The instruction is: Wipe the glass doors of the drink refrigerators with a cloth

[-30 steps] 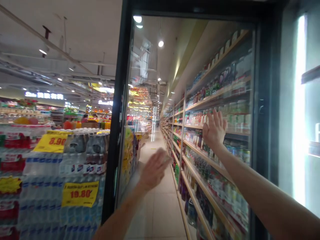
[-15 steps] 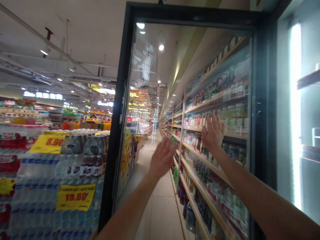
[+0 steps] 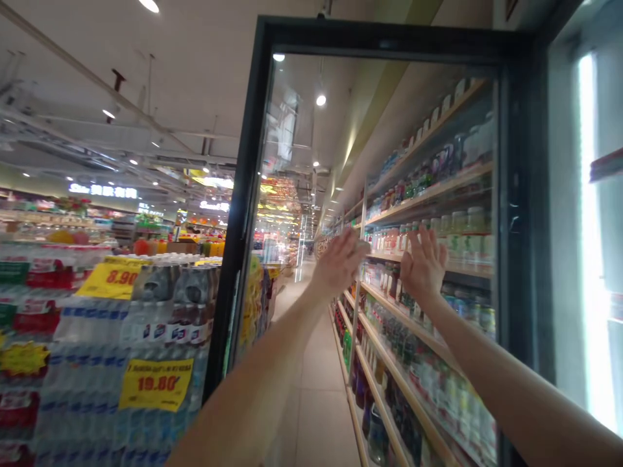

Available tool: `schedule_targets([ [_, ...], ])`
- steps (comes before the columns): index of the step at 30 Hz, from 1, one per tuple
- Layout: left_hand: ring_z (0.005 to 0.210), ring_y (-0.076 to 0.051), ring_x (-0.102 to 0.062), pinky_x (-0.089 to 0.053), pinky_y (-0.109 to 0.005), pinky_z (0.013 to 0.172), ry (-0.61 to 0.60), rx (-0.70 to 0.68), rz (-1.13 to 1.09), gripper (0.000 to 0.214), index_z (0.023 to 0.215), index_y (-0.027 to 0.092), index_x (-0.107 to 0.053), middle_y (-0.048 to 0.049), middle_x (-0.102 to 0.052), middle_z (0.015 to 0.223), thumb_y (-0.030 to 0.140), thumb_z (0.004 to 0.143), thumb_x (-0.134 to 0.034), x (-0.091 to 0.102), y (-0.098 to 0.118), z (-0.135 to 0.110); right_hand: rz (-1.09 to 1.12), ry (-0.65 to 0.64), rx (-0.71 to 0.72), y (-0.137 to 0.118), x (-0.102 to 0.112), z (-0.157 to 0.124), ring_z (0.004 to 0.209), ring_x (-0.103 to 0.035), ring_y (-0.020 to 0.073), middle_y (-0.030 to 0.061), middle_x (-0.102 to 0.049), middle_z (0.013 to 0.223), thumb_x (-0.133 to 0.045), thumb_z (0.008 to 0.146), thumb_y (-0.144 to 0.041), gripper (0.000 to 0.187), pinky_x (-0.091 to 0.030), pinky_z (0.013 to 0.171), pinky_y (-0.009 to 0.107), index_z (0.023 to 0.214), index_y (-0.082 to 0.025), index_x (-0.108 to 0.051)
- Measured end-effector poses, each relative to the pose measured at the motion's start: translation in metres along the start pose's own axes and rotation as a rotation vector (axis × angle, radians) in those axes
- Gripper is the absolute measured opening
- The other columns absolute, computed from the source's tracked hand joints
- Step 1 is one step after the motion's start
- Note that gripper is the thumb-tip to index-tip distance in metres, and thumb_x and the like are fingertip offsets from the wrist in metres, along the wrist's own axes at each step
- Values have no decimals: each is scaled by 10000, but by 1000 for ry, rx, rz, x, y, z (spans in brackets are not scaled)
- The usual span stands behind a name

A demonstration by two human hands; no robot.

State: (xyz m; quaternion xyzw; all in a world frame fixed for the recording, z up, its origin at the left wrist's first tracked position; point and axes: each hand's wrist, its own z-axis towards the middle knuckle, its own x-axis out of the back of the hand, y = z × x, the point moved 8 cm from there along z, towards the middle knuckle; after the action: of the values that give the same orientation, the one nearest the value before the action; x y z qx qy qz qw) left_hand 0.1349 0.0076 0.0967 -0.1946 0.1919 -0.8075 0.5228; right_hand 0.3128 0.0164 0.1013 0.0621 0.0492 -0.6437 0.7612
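Note:
A glass door with a dark frame stands swung open in front of me. My left hand is raised to its pane near the middle, slightly blurred, fingers stretched forward. A small pale patch shows by its fingertips; I cannot tell whether it is a reflection. To its right, my right hand is held up at the glass, palm forward and fingers spread. Whether either palm touches the pane is hard to make out. Neither hand visibly holds anything.
Through the pane appear shelves of bottles and an aisle floor. Stacked bottle packs with yellow price signs stand on the left. A lit cabinet interior lies on the right.
My left hand has moved up and to the right across the pane, closer to my right hand. My right hand stays at nearly the same spot on the door. The view has shifted slightly.

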Motion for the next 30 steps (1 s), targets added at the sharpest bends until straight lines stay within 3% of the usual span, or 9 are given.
schedule_targets([
  [3, 1399, -293, -205, -285, -467, 1113, 208, 416, 88, 401, 1253, 170, -509, -138, -371, 1447, 189, 858, -442, 36, -82, 0, -8, -5, -9, -1, 0, 0, 1353, -330, 280, 135, -431, 1421, -353, 890, -313, 466, -261, 1075, 505, 1309, -154, -480],
  [5, 1409, -298, -167, -258, -496, 1121, 284, 559, 107, 407, 1263, 164, -494, -136, -338, 1468, 185, 863, -424, 43, -96, -4, -11, 7, -12, -2, 0, 0, 1349, -335, 283, 137, -433, 1419, -354, 892, -318, 466, -260, 1076, 504, 1307, -149, -481],
  [10, 1409, -257, -180, -280, -422, 1124, 19, -19, 3, 425, 1284, 200, -472, -79, -388, 1450, 256, 863, -468, -13, 26, 24, 8, 26, 7, 0, -1, -2, 1357, -325, 271, 124, -436, 1419, -350, 893, -304, 471, -259, 1077, 500, 1337, -187, -454],
  [12, 1400, -247, -214, -279, -397, 1127, -81, -160, -15, 428, 1287, 209, -472, -62, -387, 1453, 272, 864, -476, -27, 53, 29, 14, 18, 13, 1, -2, -2, 1358, -323, 270, 123, -436, 1419, -343, 895, -303, 471, -261, 1075, 498, 1339, -192, -454],
  [14, 1399, -246, -219, -279, -411, 1124, -84, -71, 0, 422, 1294, 210, -466, -68, -379, 1457, 251, 874, -452, -20, 32, 34, 10, 12, 14, 2, -3, -2, 1355, -327, 270, 125, -439, 1417, -336, 897, -306, 467, -262, 1074, 495, 1330, -184, -465],
  [19, 1404, -289, -191, -239, -468, 1136, 171, 474, 68, 418, 1280, 150, -482, -131, -351, 1461, 208, 871, -417, 38, -97, 30, -15, 2, 9, 1, -2, -1, 1357, -319, 271, 128, -424, 1426, -330, 897, -328, 482, -256, 1077, 496, 1333, -169, -460],
  [21, 1406, -300, -178, -225, -490, 1139, 226, 566, 67, 420, 1278, 147, -483, -135, -336, 1468, 211, 869, -417, 43, -108, 29, -19, -5, 8, 0, -2, -1, 1360, -312, 273, 129, -417, 1432, -330, 897, -336, 489, -257, 1077, 498, 1336, -162, -456],
  [27, 1395, -256, -227, -266, -427, 1126, -42, 36, -8, 388, 1269, 210, -501, -75, -388, 1450, 242, 892, -418, -12, 13, 71, -36, -18, 37, -2, -1, -1, 1362, -310, 268, 125, -423, 1429, -332, 891, -309, 491, -253, 1082, 488, 1338, -143, -449],
  [30, 1385, -246, -258, -275, -417, 1121, -85, -25, -12, 382, 1268, 220, -502, -63, -388, 1453, 259, 898, -413, -11, 10, 80, -40, -12, 36, -1, -1, -1, 1355, -323, 265, 122, -425, 1428, -328, 890, -299, 485, -261, 1078, 480, 1331, -144, -456],
])
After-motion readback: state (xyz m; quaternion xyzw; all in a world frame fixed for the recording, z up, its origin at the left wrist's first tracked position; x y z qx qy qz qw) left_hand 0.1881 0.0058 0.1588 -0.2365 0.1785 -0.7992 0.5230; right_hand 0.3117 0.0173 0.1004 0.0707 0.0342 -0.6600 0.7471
